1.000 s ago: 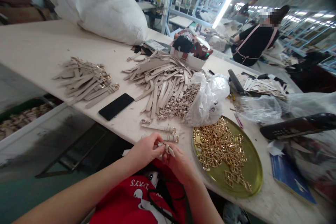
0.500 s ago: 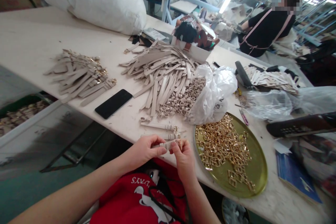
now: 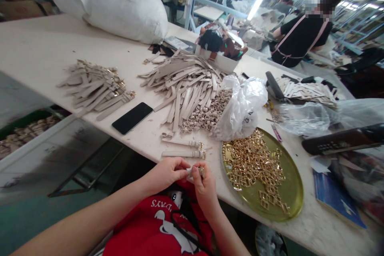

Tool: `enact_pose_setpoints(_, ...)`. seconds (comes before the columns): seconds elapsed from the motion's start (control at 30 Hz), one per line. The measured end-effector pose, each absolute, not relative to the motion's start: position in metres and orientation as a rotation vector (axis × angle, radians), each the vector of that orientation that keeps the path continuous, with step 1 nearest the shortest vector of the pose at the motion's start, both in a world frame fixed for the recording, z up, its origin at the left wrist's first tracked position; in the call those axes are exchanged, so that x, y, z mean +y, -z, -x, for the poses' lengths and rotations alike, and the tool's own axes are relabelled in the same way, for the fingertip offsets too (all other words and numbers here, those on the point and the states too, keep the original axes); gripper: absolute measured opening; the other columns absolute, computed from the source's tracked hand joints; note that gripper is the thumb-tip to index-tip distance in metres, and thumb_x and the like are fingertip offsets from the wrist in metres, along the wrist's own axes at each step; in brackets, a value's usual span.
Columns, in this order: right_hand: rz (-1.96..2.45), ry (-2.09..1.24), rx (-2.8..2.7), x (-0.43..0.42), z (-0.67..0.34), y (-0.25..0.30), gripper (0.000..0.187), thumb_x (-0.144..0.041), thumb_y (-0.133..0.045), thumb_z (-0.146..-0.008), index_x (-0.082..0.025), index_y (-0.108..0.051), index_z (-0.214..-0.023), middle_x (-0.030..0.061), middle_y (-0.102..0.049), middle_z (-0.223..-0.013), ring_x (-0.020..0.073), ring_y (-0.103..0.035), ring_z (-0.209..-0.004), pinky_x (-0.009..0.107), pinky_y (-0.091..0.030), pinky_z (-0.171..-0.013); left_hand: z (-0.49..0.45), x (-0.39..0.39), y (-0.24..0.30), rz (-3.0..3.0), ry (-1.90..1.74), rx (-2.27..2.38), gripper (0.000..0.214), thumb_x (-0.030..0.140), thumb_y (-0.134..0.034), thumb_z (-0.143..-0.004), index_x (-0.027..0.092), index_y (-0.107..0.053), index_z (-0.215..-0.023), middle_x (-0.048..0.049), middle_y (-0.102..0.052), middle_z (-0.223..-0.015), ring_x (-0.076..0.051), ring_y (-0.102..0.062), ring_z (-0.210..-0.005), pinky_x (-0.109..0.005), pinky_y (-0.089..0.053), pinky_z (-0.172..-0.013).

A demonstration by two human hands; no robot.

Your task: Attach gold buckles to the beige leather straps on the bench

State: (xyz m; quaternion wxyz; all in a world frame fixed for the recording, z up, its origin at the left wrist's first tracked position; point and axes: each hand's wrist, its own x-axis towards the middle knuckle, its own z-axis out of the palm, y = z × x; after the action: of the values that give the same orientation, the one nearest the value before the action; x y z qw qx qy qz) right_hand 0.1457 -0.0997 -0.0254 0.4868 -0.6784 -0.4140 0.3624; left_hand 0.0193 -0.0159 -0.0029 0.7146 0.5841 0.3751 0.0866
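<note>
My left hand point(image 3: 168, 174) and my right hand point(image 3: 205, 184) meet just off the table's front edge, fingers pinched on a short beige strap point(image 3: 189, 171). A gold buckle point(image 3: 202, 172) shows at the strap's end by my right fingers; most of the strap is hidden in the grip. Just beyond my hands, two beige straps with gold buckles lie side by side, an upper strap point(image 3: 180, 141) and a lower strap point(image 3: 181, 154). To the right, a round gold tray point(image 3: 292, 204) holds a heap of gold buckles point(image 3: 258, 164).
Beyond lie loose straps point(image 3: 186, 76), small beige loops point(image 3: 207, 114) and a plastic bag point(image 3: 246, 108). On the left are a phone point(image 3: 132, 118) and a pile of buckled straps point(image 3: 99, 88). A white sack point(image 3: 114, 4) stands behind. A person point(image 3: 300, 40) works at the far right.
My hands have drawn slightly closer together, and less of the held strap shows between them. Both lying straps are now more fully in sight. The view has shifted slightly.
</note>
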Motion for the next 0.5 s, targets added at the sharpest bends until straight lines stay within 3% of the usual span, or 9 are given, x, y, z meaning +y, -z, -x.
enact_pose_setpoints(0.5, 1.750, -0.673, -0.921, -0.109, -0.126, 0.035, 0.020, -0.040, -0.040, -0.085, -0.022, -0.045, -0.080, -0.0022, -0.049, -0.063, 0.0151, -0.047, -0.057, 0.026, -0.034, -0.055, -0.022, -0.035, 0.006, -1.396, -0.238, 0.836, 0.027, 0.033, -0.054, -0.074, 0.012, -0.059, -0.089, -0.0053, -0.067, -0.081, -0.017, -0.061, -0.072, -0.026, -0.046, -0.064)
